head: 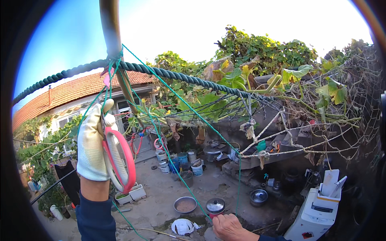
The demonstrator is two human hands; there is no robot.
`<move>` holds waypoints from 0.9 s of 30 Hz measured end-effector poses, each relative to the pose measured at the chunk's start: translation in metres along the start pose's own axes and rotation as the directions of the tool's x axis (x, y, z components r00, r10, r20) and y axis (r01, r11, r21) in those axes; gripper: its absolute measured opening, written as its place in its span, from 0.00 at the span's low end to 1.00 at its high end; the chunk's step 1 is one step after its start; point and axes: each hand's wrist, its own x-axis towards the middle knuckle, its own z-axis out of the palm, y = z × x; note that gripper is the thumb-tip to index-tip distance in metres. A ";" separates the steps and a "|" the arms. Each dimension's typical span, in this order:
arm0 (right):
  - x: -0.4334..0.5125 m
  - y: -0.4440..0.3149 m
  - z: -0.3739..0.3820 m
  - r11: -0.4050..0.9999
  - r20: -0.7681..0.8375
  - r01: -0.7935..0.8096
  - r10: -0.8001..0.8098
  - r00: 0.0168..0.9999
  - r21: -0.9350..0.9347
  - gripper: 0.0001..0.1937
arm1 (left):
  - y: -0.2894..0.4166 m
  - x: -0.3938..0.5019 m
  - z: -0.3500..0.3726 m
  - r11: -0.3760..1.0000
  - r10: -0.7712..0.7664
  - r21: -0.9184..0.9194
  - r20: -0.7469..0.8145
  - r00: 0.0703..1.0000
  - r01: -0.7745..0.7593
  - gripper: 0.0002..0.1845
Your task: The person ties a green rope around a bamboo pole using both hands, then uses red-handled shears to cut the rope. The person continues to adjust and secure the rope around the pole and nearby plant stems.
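Note:
My left hand [92,144], in a white work glove, is raised at the left and grips scissors [129,171] with red-and-white handles. The blades point up and are mostly hidden by the glove fingers. Strands of thin green cord [109,81] hang from a knot just above, by a strip of pink material [107,79]. The knot sits where a thick dark green rope [181,79] crosses an upright pole [110,27]. Low on the right, my bare right hand [226,226] is closed on a green string [193,192] that runs up toward the knot.
Knotted netting [297,147] and squash vines [235,78] stretch across the right. Below lies a yard with several buckets [197,168], a metal basin [185,205], a lidded pot [215,205] and a white washing machine [313,214]. A tiled-roof house [81,90] stands behind.

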 end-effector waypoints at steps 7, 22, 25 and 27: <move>0.002 0.008 -0.018 0.997 -0.034 -0.064 0.065 0.997 0.031 0.10 | -0.021 0.013 -0.032 0.982 0.169 -0.055 -0.179 0.969 -0.182 0.12; 0.013 0.046 -0.033 0.952 -0.088 -0.306 0.304 0.948 -0.006 0.18 | -0.034 -0.090 -0.007 0.878 -0.458 0.195 0.070 0.886 0.438 0.20; 0.030 0.031 -0.041 0.958 -0.220 -0.242 0.271 0.937 0.151 0.25 | -0.014 -0.110 -0.001 0.820 -0.513 0.301 0.010 0.858 0.486 0.17; 0.054 0.021 -0.058 0.981 -0.469 -0.079 0.155 0.869 0.178 0.22 | 0.011 -0.127 -0.001 0.753 -0.560 0.451 0.057 0.826 0.479 0.17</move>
